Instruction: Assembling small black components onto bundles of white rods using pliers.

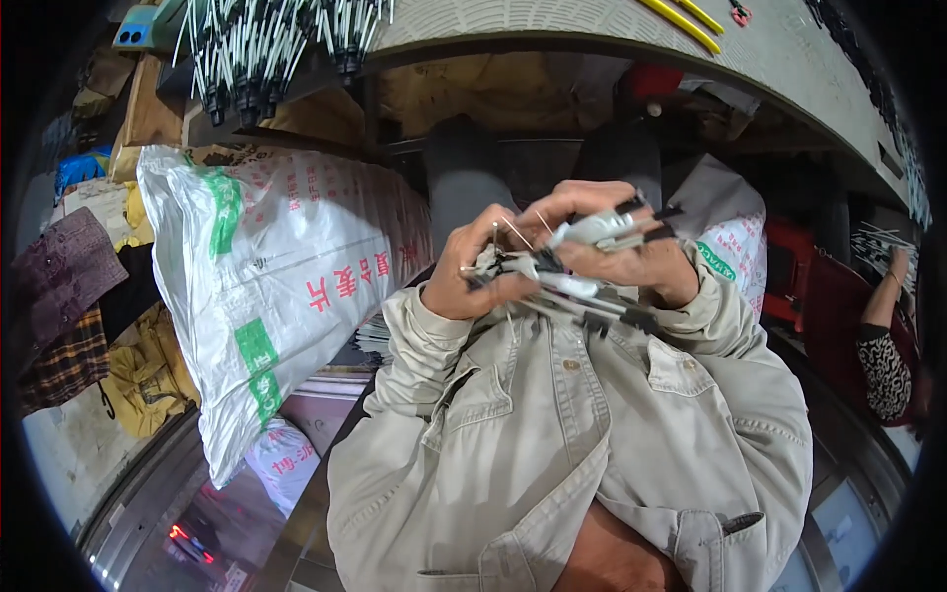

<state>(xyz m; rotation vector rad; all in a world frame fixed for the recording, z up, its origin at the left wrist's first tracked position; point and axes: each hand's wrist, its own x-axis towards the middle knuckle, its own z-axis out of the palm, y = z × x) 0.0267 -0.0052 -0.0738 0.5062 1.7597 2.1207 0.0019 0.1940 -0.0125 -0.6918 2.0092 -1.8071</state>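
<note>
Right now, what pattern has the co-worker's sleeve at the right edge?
The sleeve is mottled black and white; head view shows it.

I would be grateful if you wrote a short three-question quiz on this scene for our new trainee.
1. Multiple choice: what do the left hand and right hand hold between them?
A) a folded checked cloth
B) thin pieces with black ends
C) a blue box
2. True or false: the yellow sticks lie at the picture's upper left.
3. Fill in the blank: the large white sack with red print and green bands is on the person's own ____ side.

Key:
1. B; some of the pieces are blurred.
2. False; the yellow sticks lie on the table at the upper right.
3. Left.
</note>
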